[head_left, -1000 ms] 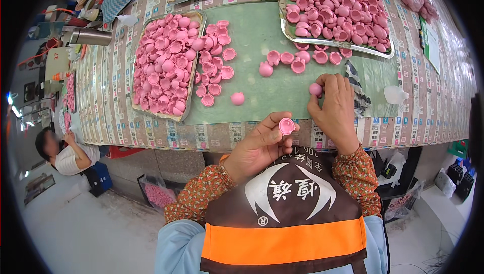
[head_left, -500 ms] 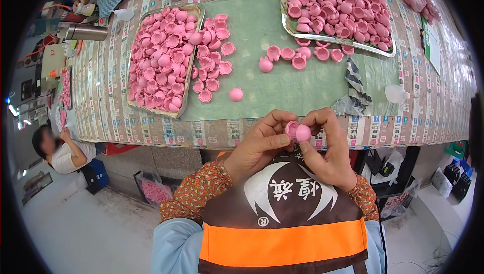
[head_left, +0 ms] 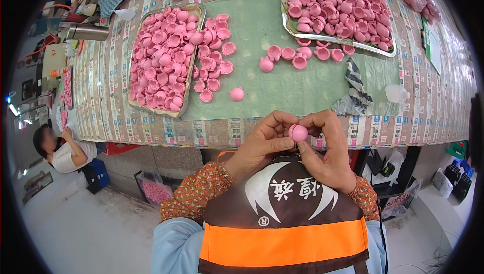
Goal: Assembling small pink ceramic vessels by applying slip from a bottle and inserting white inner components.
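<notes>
Close to the table's front edge, I hold a small pink plastic ball (head_left: 298,133) made of two half shells, with a thin seam showing between them. My left hand (head_left: 262,140) pinches its left side between thumb and fingers. On the other side, the thumb and fingers of my right hand (head_left: 326,145) close on the same ball. Beyond my hands, a single pink shell (head_left: 236,94) lies on the green mat (head_left: 242,27). Several more loose pink shells (head_left: 299,62) are scattered farther back.
At left stands a metal tray (head_left: 190,76) heaped with pink shells; another heaped tray (head_left: 348,42) is at the far right. A torn striped cloth (head_left: 357,90) and a white plastic bottle (head_left: 397,93) lie right of my hands. Another person (head_left: 68,150) sits at far left.
The two pink half shells, side by side and partly apart before, now sit together as a ball. My hands have barely shifted.
</notes>
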Demonstrator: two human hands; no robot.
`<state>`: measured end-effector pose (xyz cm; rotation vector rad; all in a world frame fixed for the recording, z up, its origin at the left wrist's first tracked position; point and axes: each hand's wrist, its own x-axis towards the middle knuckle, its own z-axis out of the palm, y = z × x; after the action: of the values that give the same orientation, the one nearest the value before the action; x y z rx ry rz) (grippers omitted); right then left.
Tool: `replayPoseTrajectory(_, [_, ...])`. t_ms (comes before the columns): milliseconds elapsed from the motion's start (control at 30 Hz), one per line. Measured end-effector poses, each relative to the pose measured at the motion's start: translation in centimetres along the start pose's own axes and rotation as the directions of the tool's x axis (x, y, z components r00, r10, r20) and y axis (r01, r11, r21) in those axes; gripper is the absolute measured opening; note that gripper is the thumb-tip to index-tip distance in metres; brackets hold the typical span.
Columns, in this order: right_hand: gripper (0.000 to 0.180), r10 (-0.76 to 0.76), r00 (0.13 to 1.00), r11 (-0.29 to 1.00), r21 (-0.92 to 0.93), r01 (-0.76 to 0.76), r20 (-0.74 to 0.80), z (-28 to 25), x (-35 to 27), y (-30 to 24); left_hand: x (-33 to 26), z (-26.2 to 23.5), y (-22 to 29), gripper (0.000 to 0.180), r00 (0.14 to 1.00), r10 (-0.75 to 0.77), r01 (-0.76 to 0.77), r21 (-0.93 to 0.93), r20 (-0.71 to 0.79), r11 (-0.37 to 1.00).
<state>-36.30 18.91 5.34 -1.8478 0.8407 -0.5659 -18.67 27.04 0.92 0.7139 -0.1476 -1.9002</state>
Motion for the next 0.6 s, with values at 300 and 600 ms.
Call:
replayPoseTrajectory(300, [0.031,0.002,1.000,1.000,0.015,-0.002,-0.009,-0.07,-0.09,0.27,0.11,-0.04,-0.08,0.036,1.000,0.004,-0.004,-0.010,-0.014,1.000])
replayPoseTrajectory(600, [0.032,0.042,0.999,0.989,0.142,-0.044,0.015,-0.19,-0.35,0.68,0.23,-0.30,-0.57,0.033,0.998,0.053,-0.052,0.022,-0.021,0.998])
